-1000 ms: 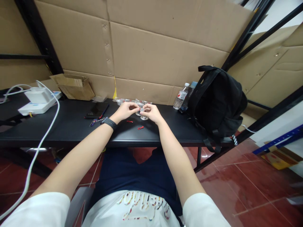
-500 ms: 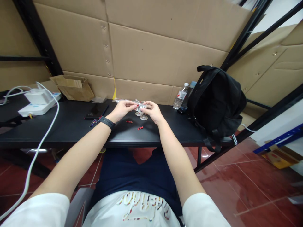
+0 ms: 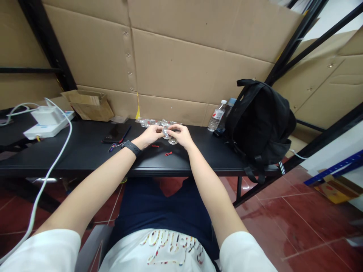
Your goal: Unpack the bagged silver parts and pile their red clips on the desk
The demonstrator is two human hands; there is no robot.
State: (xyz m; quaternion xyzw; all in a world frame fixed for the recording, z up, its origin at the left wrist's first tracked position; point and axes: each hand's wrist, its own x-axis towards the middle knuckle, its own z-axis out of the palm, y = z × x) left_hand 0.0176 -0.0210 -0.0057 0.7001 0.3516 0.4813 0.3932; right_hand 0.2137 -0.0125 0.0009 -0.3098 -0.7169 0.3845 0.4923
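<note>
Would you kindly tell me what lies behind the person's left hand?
Clear plastic packaging shows just beyond the left hand, near the cardboard wall. Whatever the hand itself covers cannot be seen.

Black metal framing (image 3: 45, 39), cardboard panels (image 3: 198, 68), a black worktop (image 3: 221, 155) and red floor tiles (image 3: 297, 215) are indicating a workshop-type workstation.

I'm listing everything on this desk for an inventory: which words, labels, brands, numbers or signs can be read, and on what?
None can be read with certainty.
Shirt: decorative lettering, upside down and creased; not legible.
Bottle label: red and white; too small.
Power strip: blue marks; too small.
Held disc: no readable marks.
</note>
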